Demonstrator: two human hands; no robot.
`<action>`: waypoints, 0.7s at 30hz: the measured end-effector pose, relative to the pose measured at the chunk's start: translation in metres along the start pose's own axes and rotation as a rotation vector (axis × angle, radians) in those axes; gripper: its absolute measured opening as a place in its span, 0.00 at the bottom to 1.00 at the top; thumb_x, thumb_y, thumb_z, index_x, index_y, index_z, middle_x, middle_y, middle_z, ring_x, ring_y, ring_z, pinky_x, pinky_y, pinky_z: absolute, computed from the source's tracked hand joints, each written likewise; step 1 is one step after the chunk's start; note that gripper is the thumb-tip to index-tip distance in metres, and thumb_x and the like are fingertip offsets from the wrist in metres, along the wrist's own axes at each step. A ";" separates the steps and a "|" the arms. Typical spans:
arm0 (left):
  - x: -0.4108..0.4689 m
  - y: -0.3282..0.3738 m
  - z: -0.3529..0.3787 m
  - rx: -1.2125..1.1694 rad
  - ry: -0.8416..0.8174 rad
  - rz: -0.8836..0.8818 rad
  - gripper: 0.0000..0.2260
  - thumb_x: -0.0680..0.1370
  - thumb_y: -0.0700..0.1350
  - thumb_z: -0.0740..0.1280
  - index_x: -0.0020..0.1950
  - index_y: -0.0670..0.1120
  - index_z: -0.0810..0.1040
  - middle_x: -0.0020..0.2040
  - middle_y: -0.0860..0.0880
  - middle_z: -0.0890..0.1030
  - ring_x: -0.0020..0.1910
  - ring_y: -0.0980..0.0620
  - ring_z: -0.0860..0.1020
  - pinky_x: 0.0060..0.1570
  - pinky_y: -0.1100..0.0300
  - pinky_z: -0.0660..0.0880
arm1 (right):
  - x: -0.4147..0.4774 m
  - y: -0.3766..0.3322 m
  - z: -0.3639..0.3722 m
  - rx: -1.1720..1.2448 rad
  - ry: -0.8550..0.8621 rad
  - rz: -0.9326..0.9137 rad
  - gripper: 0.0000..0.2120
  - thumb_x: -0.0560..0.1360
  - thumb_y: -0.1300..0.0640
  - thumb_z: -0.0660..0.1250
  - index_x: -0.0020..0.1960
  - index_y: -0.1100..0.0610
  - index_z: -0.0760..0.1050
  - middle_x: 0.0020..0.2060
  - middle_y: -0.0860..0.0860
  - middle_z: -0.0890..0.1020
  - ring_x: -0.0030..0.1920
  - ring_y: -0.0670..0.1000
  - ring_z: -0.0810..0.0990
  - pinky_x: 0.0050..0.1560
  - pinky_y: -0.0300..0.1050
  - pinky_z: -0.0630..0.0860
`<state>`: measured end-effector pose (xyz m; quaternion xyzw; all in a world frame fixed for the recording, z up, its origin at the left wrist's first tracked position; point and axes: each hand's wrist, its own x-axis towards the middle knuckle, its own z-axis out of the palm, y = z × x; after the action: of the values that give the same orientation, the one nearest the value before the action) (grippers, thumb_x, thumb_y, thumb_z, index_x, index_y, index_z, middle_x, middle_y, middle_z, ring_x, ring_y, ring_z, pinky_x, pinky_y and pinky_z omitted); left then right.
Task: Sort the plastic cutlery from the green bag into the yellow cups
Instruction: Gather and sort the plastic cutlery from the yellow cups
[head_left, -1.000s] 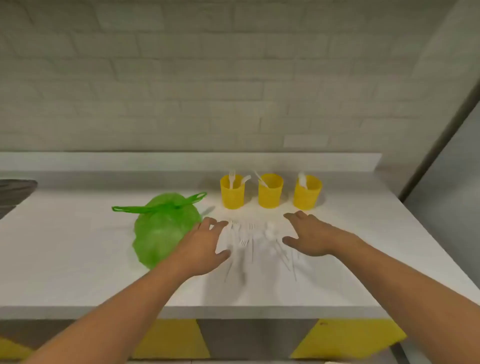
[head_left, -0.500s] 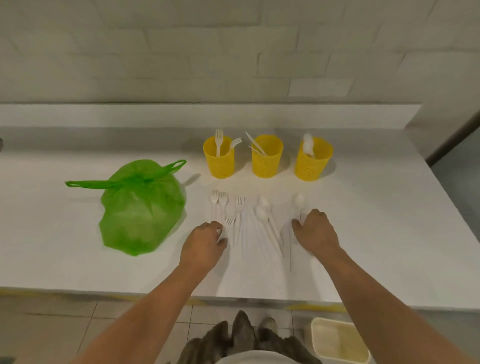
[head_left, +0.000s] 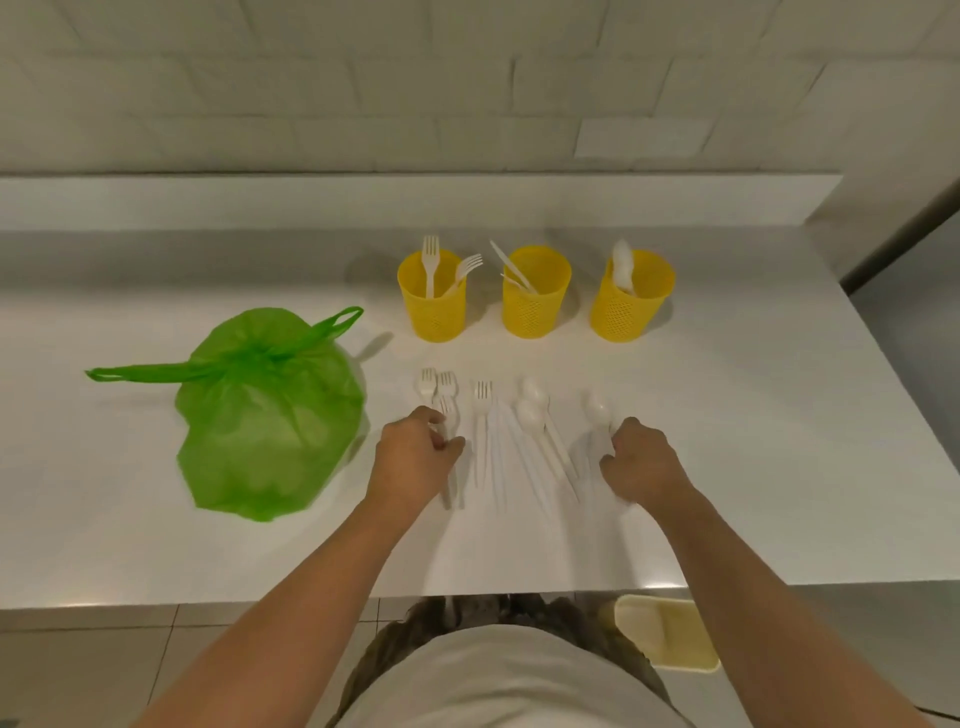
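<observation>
- Fingers that lay spread and flat a second ago are curled now: the left hand (head_left: 415, 460) and the right hand (head_left: 644, 465) have both dropped onto the loose row of cutlery.
- White table (head_left: 753, 467) carries everything and is backed by a pale tiled wall (head_left: 363, 104).
- Green bag (head_left: 270, 415) lies slumped at the left of the table and is knotted at the top. One handle loop stretches left and the other points towards the cups. It sits just beside the left hand, apart from it.
- Left hand's grip is narrow: thumb and curled fingers pinch the handle of the held fork (head_left: 448, 410), whose tines show past the knuckles.
- Right hand's grip is curled round the handle of the lone spoon (head_left: 597, 408), whose bowl sticks out beyond the fingers.
- Three yellow cups stand upright in a line behind the row. The left cup (head_left: 434, 306) has two upright forks (head_left: 430, 260), the middle cup (head_left: 535, 306) has knives (head_left: 511, 267), and the right cup (head_left: 628, 312) has white spoons (head_left: 622, 265) whose count is unclear.
- Pale yellow tub (head_left: 667, 634) sits on the floor below the table edge.
- Between the hands lie loose forks (head_left: 483, 395), thin pale pieces that look like knives (head_left: 497, 452), and two overlapping loose spoons (head_left: 531, 413).
</observation>
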<state>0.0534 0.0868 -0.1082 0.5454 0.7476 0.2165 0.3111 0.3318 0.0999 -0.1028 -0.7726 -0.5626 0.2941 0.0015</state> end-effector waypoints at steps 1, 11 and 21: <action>0.003 0.000 0.000 -0.012 -0.003 0.001 0.18 0.75 0.52 0.75 0.62 0.46 0.80 0.39 0.53 0.83 0.40 0.54 0.82 0.45 0.60 0.78 | -0.002 -0.001 0.003 -0.001 -0.009 -0.002 0.05 0.77 0.62 0.64 0.49 0.59 0.68 0.40 0.51 0.74 0.36 0.49 0.73 0.31 0.41 0.67; 0.026 -0.014 -0.012 0.110 -0.031 0.016 0.29 0.75 0.57 0.74 0.72 0.46 0.71 0.61 0.44 0.76 0.55 0.45 0.78 0.47 0.57 0.72 | -0.011 -0.029 0.027 -0.009 0.005 -0.092 0.17 0.78 0.60 0.67 0.64 0.62 0.68 0.57 0.56 0.75 0.53 0.55 0.76 0.50 0.43 0.68; 0.032 -0.018 -0.007 0.114 -0.072 0.050 0.25 0.77 0.55 0.73 0.69 0.45 0.74 0.55 0.46 0.80 0.50 0.50 0.78 0.47 0.60 0.71 | -0.004 -0.013 0.018 0.187 0.140 -0.013 0.14 0.79 0.61 0.68 0.64 0.60 0.74 0.50 0.55 0.81 0.49 0.54 0.78 0.49 0.42 0.72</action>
<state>0.0293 0.1116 -0.1223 0.5879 0.7334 0.1616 0.3007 0.3121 0.0954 -0.1113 -0.7842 -0.5361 0.2906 0.1149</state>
